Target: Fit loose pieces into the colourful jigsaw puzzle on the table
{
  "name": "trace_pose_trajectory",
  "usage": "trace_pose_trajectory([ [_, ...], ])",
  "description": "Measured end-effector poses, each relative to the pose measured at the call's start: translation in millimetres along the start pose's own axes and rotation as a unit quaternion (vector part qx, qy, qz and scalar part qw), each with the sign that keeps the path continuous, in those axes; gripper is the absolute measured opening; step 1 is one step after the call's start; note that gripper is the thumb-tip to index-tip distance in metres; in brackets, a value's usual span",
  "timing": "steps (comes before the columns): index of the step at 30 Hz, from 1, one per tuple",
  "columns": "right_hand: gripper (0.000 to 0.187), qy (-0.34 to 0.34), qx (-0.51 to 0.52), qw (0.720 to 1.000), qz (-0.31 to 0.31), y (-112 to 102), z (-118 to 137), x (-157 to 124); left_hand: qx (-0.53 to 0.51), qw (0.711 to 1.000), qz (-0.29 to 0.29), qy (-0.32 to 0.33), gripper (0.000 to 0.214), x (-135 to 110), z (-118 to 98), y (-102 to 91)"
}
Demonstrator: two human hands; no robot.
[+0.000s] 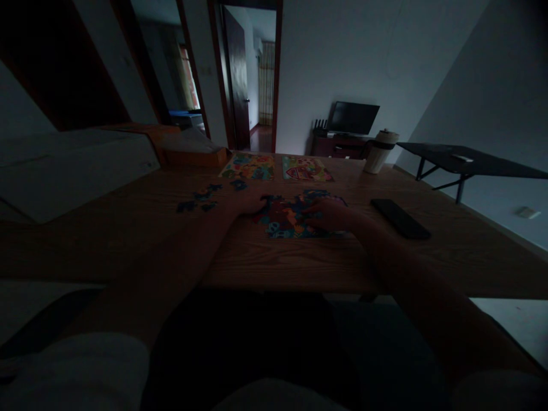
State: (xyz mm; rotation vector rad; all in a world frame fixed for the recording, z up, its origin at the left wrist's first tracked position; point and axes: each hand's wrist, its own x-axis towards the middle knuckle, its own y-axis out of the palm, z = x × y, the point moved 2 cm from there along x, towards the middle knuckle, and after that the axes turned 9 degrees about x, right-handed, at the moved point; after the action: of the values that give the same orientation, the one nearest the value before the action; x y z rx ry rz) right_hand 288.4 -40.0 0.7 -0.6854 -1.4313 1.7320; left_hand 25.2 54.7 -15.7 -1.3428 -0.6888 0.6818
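A partly assembled colourful jigsaw puzzle [287,219] lies on the wooden table [274,257] in front of me. My left hand [248,204] rests at the puzzle's left edge, fingers curled down onto the pieces there. My right hand [329,216] lies on the puzzle's right part, fingers bent and pressing on it. The room is dim and I cannot make out whether either hand holds a piece. Several loose blue puzzle pieces [201,200] are scattered on the table to the left of my left hand.
Two finished puzzle boards [249,166] [306,169] lie at the table's far side. A dark phone [399,218] lies right of the puzzle, a pale tumbler [380,151] behind it. A large white box [72,168] and an orange box [192,151] stand at the left.
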Motion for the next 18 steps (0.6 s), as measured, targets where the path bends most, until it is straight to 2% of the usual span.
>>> trace_pose_trajectory([
  [5,0.034,0.001,0.027,1.0,0.001,3,-9,1,-0.009,1.0,-0.001,0.0,0.041,2,2,2.0],
  [8,0.043,0.013,0.066,0.995,-0.077,-1,-26,1,-0.021,1.0,0.017,-0.001,0.04,1,4,0.0],
  [12,0.044,0.097,0.1,0.968,-0.208,-9,-63,1,-0.051,0.997,0.053,-0.024,0.036,-5,16,-7.4],
  [18,0.049,0.176,0.121,0.952,-0.221,-6,-107,6,-0.064,0.993,0.085,-0.053,0.034,-14,32,-19.3],
])
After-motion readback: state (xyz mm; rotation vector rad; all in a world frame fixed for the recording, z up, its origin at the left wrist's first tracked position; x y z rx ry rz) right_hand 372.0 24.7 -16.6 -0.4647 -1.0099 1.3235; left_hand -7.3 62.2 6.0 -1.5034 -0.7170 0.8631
